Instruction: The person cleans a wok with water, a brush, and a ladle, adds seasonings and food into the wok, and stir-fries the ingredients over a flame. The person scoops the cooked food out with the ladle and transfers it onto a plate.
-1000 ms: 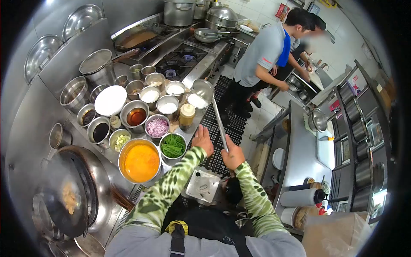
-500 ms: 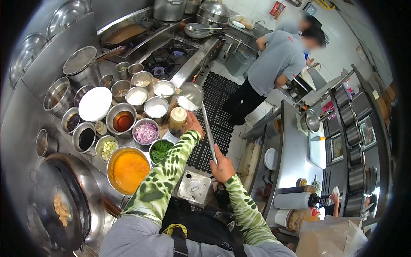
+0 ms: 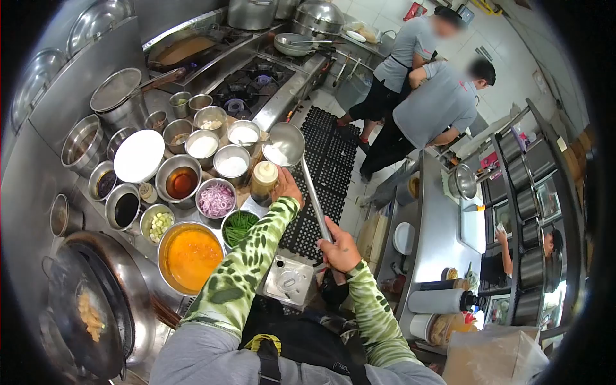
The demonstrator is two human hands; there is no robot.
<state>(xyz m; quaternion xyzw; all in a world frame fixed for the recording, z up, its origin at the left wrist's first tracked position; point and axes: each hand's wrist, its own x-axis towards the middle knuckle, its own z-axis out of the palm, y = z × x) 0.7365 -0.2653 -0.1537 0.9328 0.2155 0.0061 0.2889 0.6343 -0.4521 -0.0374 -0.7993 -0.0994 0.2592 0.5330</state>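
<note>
My left hand [image 3: 288, 190] is closed around the side of a squeeze bottle [image 3: 263, 183] with a pale cap, which stands upright among metal bowls. In my right hand [image 3: 340, 249] is the long handle of a ladle [image 3: 283, 145]; its wide bowl hangs just beyond the bottle, near bowls of white powder [image 3: 231, 162]. Around my left forearm are sliced purple onions [image 3: 216, 199], chopped green herbs [image 3: 240, 226] and a pot of orange liquid [image 3: 190, 254]. The left palm and part of the bottle are hidden.
A wok [image 3: 80, 321] with pieces of food sits at lower left. Burners [image 3: 256, 86] lie ahead. Two co-workers [image 3: 423, 106] stand beyond the black floor mat [image 3: 327, 167]. A steel counter [image 3: 443, 218] with shelves runs along the right, with another person partly visible behind.
My right hand has shifted slightly right with the ladle handle. The two co-workers have moved apart, and another person has come further into view behind the right shelves. My left hand stays at the bottle.
</note>
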